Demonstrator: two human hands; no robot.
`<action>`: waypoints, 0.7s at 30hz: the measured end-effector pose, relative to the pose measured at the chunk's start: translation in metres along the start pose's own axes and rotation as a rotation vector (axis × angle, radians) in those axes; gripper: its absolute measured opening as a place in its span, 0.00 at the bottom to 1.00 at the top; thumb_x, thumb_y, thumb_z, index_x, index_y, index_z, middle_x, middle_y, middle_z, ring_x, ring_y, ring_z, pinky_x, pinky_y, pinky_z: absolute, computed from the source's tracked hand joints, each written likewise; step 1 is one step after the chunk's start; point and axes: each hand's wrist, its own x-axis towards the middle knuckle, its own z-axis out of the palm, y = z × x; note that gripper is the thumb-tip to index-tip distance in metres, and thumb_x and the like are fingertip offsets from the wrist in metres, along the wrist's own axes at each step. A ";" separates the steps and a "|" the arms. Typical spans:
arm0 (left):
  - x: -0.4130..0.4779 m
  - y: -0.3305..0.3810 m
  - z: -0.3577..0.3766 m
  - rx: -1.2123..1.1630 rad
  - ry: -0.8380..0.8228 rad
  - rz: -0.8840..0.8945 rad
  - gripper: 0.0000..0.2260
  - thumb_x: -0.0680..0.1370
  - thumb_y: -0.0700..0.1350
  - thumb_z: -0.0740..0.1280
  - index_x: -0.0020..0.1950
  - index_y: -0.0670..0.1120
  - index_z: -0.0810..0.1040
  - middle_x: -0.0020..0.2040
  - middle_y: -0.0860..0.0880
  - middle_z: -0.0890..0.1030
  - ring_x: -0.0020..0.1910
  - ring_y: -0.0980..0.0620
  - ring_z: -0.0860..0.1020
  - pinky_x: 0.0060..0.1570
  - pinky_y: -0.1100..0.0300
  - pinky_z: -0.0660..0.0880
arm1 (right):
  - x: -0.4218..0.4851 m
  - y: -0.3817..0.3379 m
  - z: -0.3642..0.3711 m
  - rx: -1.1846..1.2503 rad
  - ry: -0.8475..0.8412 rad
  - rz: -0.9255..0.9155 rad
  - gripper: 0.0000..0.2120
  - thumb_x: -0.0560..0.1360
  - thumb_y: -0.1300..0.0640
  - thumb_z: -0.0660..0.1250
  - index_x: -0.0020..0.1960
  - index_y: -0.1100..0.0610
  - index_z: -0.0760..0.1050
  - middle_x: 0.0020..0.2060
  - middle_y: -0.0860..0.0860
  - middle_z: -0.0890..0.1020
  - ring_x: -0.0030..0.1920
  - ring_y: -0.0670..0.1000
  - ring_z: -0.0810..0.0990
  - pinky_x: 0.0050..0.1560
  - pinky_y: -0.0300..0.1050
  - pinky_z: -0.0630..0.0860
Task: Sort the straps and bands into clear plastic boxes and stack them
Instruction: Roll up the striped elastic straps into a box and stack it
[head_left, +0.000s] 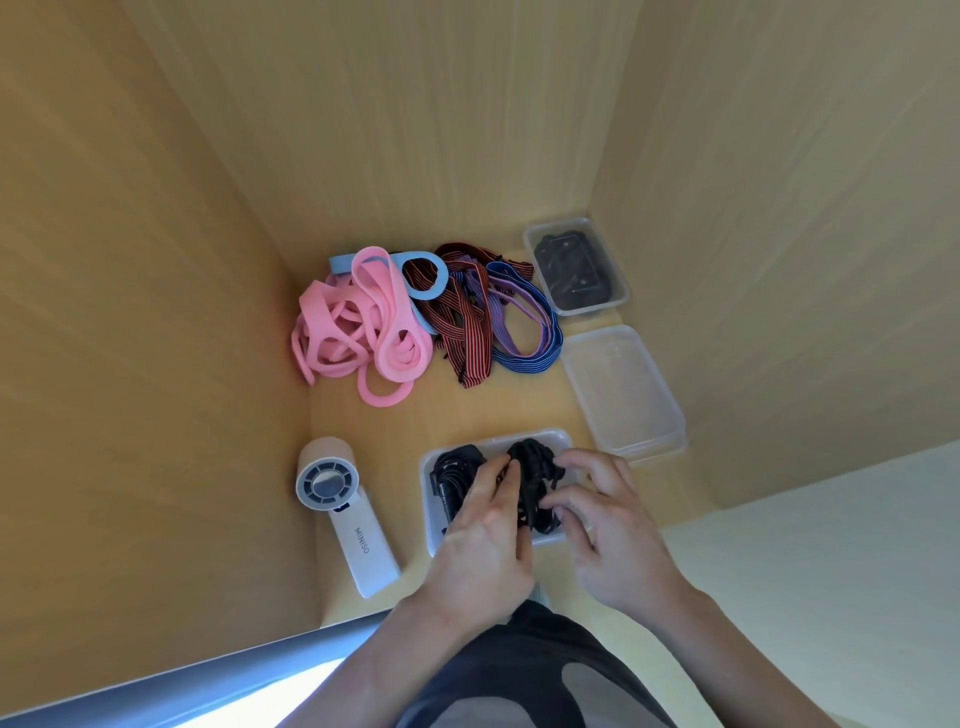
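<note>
Head view, left to right, of a light wooden surface enclosed by wooden walls on the left, rear and right. At far left a white handheld fan lies flat, its round grille towards the rear. Behind it sits the unsorted heap: a tangle of pink bands, touching and partly overlaid by light blue bands, then red-and-black striped straps, then blue-and-purple striped straps, each group overlapping its neighbour.

In the near centre stands a clear plastic box, open-topped and holding black straps bundled in two clumps. The left hand lies over the left part of the box, fingers reaching down among the straps. The back of the hand hides the fingertips, so it cannot be told whether they close on a strap. The right hand is at the right edge of the same box, fingers curled, with thumb and fingertips pinching the right-hand clump of black straps.

At right, a second clear box stands in the rear corner against the right wall, filled with dark items whose kind cannot be made out. Just in front of it, along the same wall, rests a stack of clear boxes with nothing visible inside; their number is uncertain. A dark garment fills the lower edge
</note>
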 end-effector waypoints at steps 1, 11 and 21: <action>0.000 0.000 -0.001 0.008 -0.009 0.013 0.30 0.80 0.42 0.62 0.81 0.47 0.56 0.78 0.56 0.55 0.74 0.54 0.66 0.66 0.64 0.67 | 0.002 -0.002 -0.001 -0.011 -0.020 0.008 0.06 0.75 0.65 0.70 0.49 0.56 0.82 0.64 0.50 0.74 0.67 0.51 0.70 0.68 0.45 0.69; 0.004 0.002 -0.004 -0.058 0.058 0.053 0.26 0.75 0.34 0.64 0.74 0.42 0.69 0.67 0.53 0.65 0.67 0.56 0.68 0.63 0.80 0.57 | 0.013 -0.021 -0.009 -0.147 -0.136 0.077 0.30 0.73 0.61 0.72 0.73 0.52 0.68 0.68 0.47 0.70 0.66 0.45 0.63 0.72 0.45 0.63; 0.004 -0.015 -0.041 -0.115 0.274 0.117 0.19 0.72 0.36 0.72 0.61 0.50 0.82 0.61 0.58 0.74 0.65 0.59 0.69 0.64 0.74 0.63 | 0.018 -0.024 -0.006 -0.346 -0.200 0.039 0.31 0.73 0.55 0.72 0.74 0.48 0.69 0.70 0.52 0.68 0.64 0.57 0.72 0.70 0.54 0.67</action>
